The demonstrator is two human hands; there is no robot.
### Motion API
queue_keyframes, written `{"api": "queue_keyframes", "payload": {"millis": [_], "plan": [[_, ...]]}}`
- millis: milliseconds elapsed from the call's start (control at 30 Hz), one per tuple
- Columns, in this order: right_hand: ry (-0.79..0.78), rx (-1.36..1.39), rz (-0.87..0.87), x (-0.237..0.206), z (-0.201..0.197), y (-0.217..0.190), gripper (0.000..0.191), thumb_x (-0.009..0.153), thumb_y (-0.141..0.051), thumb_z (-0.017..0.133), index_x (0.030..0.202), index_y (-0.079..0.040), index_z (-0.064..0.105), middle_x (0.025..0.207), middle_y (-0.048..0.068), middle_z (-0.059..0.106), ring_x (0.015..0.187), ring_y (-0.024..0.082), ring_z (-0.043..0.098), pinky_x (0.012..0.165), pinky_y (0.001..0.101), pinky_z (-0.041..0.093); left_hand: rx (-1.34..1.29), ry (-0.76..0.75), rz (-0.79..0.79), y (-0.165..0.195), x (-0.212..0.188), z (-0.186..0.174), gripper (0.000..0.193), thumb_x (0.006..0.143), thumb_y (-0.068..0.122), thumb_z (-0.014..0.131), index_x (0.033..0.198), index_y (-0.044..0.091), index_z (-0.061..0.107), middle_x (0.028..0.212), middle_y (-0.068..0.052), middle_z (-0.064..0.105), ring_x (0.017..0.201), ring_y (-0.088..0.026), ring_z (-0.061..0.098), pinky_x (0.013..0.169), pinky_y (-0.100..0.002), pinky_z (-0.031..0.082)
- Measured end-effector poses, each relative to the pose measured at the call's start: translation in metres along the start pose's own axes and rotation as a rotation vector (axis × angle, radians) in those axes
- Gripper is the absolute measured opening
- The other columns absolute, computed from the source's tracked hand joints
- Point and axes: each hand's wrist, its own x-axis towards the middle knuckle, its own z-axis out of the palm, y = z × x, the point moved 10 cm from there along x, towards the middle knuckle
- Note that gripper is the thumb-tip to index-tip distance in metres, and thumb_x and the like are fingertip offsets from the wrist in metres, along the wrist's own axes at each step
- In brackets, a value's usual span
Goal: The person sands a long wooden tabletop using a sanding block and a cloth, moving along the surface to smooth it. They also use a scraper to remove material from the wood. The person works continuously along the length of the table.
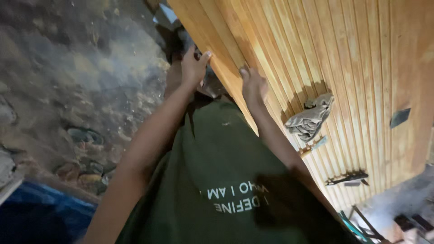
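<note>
1. Head view: your left hand grips the near edge of the large ribbed, honey-coloured wooden panel, thumb hooked over the edge.
2. Your right hand lies just beside it on the same edge, fingers curled onto the wood.
3. On the panel lie a crumpled grey cloth and, farther along, a dark flat tool. A blue tarpaulin lies on the dirt ground.
</note>
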Motion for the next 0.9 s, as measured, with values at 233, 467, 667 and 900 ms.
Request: {"api": "queue_keyframes", "payload": {"millis": [233, 467, 667, 900], "plan": [[0.175, -0.278, -0.584, 0.023, -0.002, -0.165, 0.03, 0.104, -0.033, 0.051, 0.115, -0.016, 0.072, 0.109, 0.022, 0.073, 0.099, 0.043, 0.068, 0.081, 0.0564, 0.05, -0.068, -0.007, -0.092, -0.005, -0.007, -0.005, 0.034, 0.089, 0.02, 0.078, 0.116, 0.002, 0.068, 0.078, -0.005, 0.064, 0.071, -0.014, 0.057, 0.069, -0.032, 0.052], [0.176, 0.041, -0.44, 0.007, -0.026, -0.149, 0.042, 0.099, -0.049, 0.061, 0.116, -0.011, 0.07, 0.104, 0.022, 0.074, 0.099, 0.042, 0.07, 0.087, 0.0533, 0.052, -0.018, -0.013, 0.058, 0.004, 0.006, -0.01, 0.045, 0.086, 0.023, 0.081, 0.123, 0.002, 0.065, 0.081, -0.008, 0.062, 0.074, -0.017, 0.057, 0.073, -0.034, 0.052], [0.139, 0.132, -0.469, 0.026, -0.013, -0.19, 0.043, 0.097, -0.047, 0.059, 0.118, -0.013, 0.072, 0.106, 0.02, 0.074, 0.1, 0.042, 0.07, 0.084, 0.0537, 0.052, 0.02, -0.063, -0.138, -0.021, 0.009, -0.014, 0.045, 0.085, 0.03, 0.082, 0.115, 0.003, 0.063, 0.08, -0.007, 0.063, 0.073, -0.019, 0.061, 0.073, -0.035, 0.053], [0.033, 0.023, -0.288, 0.047, 0.004, -0.177, 0.05, 0.096, -0.054, 0.055, 0.125, -0.016, 0.069, 0.115, 0.021, 0.071, 0.11, 0.041, 0.066, 0.091, 0.0538, 0.048, 0.053, -0.095, -0.075, -0.016, 0.01, -0.013, 0.05, 0.085, 0.029, 0.08, 0.124, 0.003, 0.063, 0.083, -0.009, 0.069, 0.074, -0.02, 0.063, 0.072, -0.036, 0.054]]}}
